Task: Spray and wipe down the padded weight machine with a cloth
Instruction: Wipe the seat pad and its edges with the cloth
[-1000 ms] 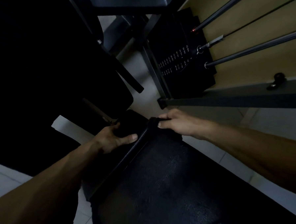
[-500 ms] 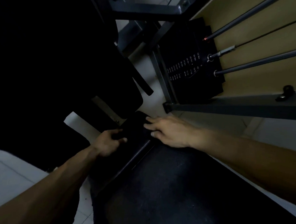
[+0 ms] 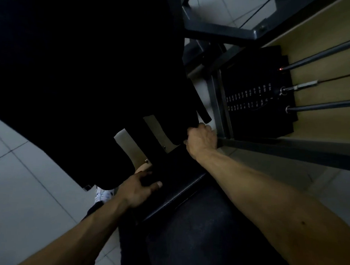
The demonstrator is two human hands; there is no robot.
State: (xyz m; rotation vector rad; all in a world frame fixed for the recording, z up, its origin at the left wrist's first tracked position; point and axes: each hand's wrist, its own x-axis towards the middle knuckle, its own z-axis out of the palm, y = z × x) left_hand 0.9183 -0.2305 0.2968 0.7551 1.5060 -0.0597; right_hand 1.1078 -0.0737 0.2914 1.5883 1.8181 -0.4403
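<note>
Padded weight machine (image 3: 92, 67) fills left to centre; v. dark. Left grip (image 3: 138, 188) lies on the seat pad (image 3: 177, 183), fingers spread, holding nothing. Right grip (image 3: 202, 136) is fisted at the back pad (image 3: 167, 115) lower edge, prob. bunched on a dark cloth; too dim to confirm. Weight stack (image 3: 257, 96) at right. Pads prob. soft, slick once sprayed; frame heavy, won't shift. Brace on a pad edge.

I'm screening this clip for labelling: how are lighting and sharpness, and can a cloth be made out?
Head view: heavily underexposed, the back pad and seat pad sink to near black. Head view: the left hand, right hand and floor tiles read clearly; weight stack labels too soft to read. Head view: no cloth can be told from the dark at the right hand.
</note>
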